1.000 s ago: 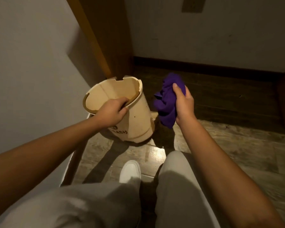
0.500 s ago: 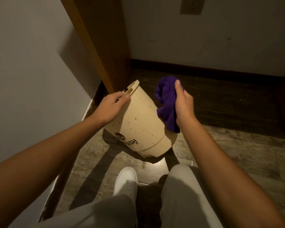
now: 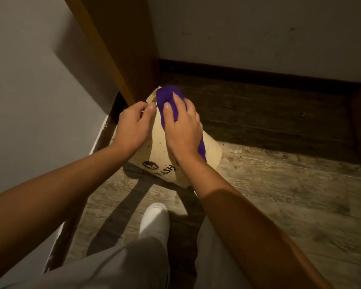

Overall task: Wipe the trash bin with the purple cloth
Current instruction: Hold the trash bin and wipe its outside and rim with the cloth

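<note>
A beige trash bin (image 3: 157, 151) with a black logo and lettering is tipped away from me, its open top facing the far corner and its base edge on the floor. My left hand (image 3: 133, 126) grips the bin's rim on the left side. My right hand (image 3: 181, 126) presses the purple cloth (image 3: 168, 101) flat against the bin's upper side; part of the cloth trails down under my palm toward the base.
A white wall (image 3: 40, 84) closes the left side. A wooden door frame (image 3: 115, 49) stands just behind the bin. The wooden floor (image 3: 279, 195) stretches to the right. My white shoe (image 3: 154, 220) and grey trouser legs are below the bin.
The bin went from upright to tipped away from me. My right hand brought the purple cloth from beside the bin onto its upper side near the rim.
</note>
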### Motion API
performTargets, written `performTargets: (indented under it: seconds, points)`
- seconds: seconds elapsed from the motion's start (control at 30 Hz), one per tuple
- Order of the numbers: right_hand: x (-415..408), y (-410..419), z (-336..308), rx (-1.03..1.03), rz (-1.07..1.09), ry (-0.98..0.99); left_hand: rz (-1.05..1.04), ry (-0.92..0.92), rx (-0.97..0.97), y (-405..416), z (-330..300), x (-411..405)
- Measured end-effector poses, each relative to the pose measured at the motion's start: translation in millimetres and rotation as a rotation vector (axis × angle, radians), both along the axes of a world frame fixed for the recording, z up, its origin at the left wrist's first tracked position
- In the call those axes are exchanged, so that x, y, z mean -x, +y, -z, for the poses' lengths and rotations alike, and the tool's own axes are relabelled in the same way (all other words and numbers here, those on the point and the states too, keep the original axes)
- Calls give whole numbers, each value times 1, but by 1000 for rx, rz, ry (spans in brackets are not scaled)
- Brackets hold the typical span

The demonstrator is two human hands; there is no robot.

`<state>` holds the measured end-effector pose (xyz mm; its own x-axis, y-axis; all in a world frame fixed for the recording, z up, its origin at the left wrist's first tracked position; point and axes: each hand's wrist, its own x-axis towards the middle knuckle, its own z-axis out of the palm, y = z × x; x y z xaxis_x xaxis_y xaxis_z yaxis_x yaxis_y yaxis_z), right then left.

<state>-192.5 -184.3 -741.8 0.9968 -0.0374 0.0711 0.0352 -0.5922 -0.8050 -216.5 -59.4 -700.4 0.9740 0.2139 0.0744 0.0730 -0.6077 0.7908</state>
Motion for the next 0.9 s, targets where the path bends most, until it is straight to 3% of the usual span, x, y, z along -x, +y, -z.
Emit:
performTargets:
  seconds: [0.33, 0.53, 0.73, 0.9]
  points:
    - [-24, -62, 48, 96, 117, 299, -85, -40, -33, 10, 7, 17]
    - [-17, -120, 78, -53, 169, 609, 54, -80, -108, -4, 2, 23]
    - [-4, -84, 37, -274, 196, 310, 57, -104, -162, -16, -1, 18]
    - [21, -15, -16, -457, 115, 115, 37, -86, -79, -26, -4, 14]
